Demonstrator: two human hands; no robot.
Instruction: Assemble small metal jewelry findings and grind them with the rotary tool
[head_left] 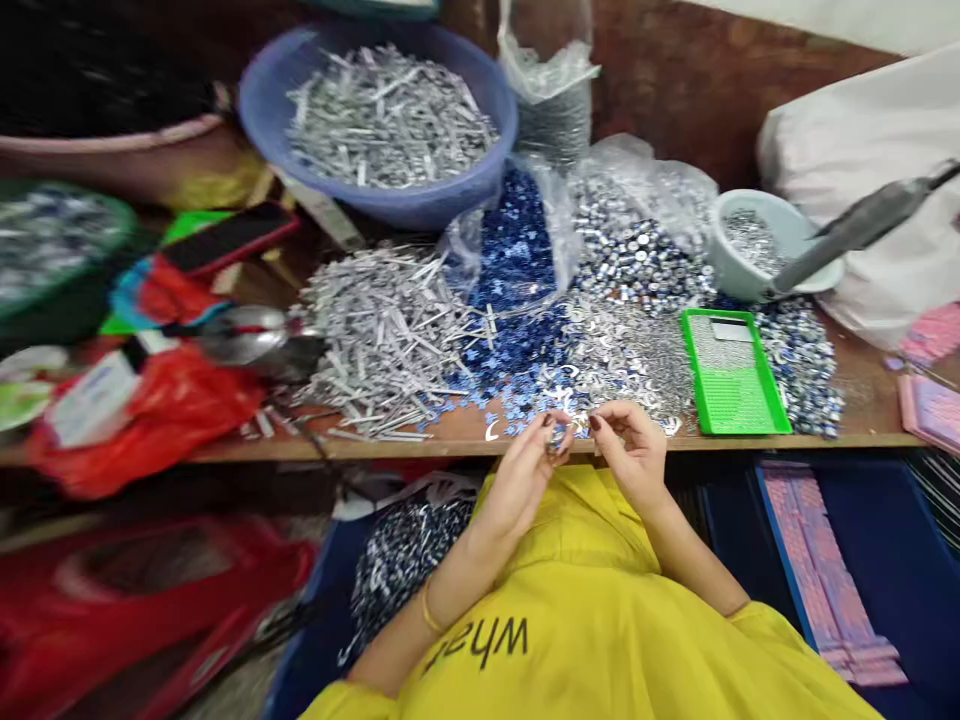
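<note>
My left hand (525,475) is closed in a pinch on a small shiny piece (558,432), too small to name, just over the table's front edge. My right hand (636,455) is a little to its right, thumb and forefinger pressed together; anything between them is too small to make out. Right behind the hands lie small blue star-like pieces (517,390), spilling from a clear plastic bag (559,240). Silver crescent-shaped pieces (607,350) are scattered beside them. A heap of silver strips (382,330) spreads to the left.
Right of the hands stands a green tray (739,400) holding tiny silver beads. Behind it, a dark pointed tool (855,230) leans over a pale cup (731,260). A blue basin (259,100) of strips stands at the back. Red plastic (180,400) and a phone (232,238) lie left.
</note>
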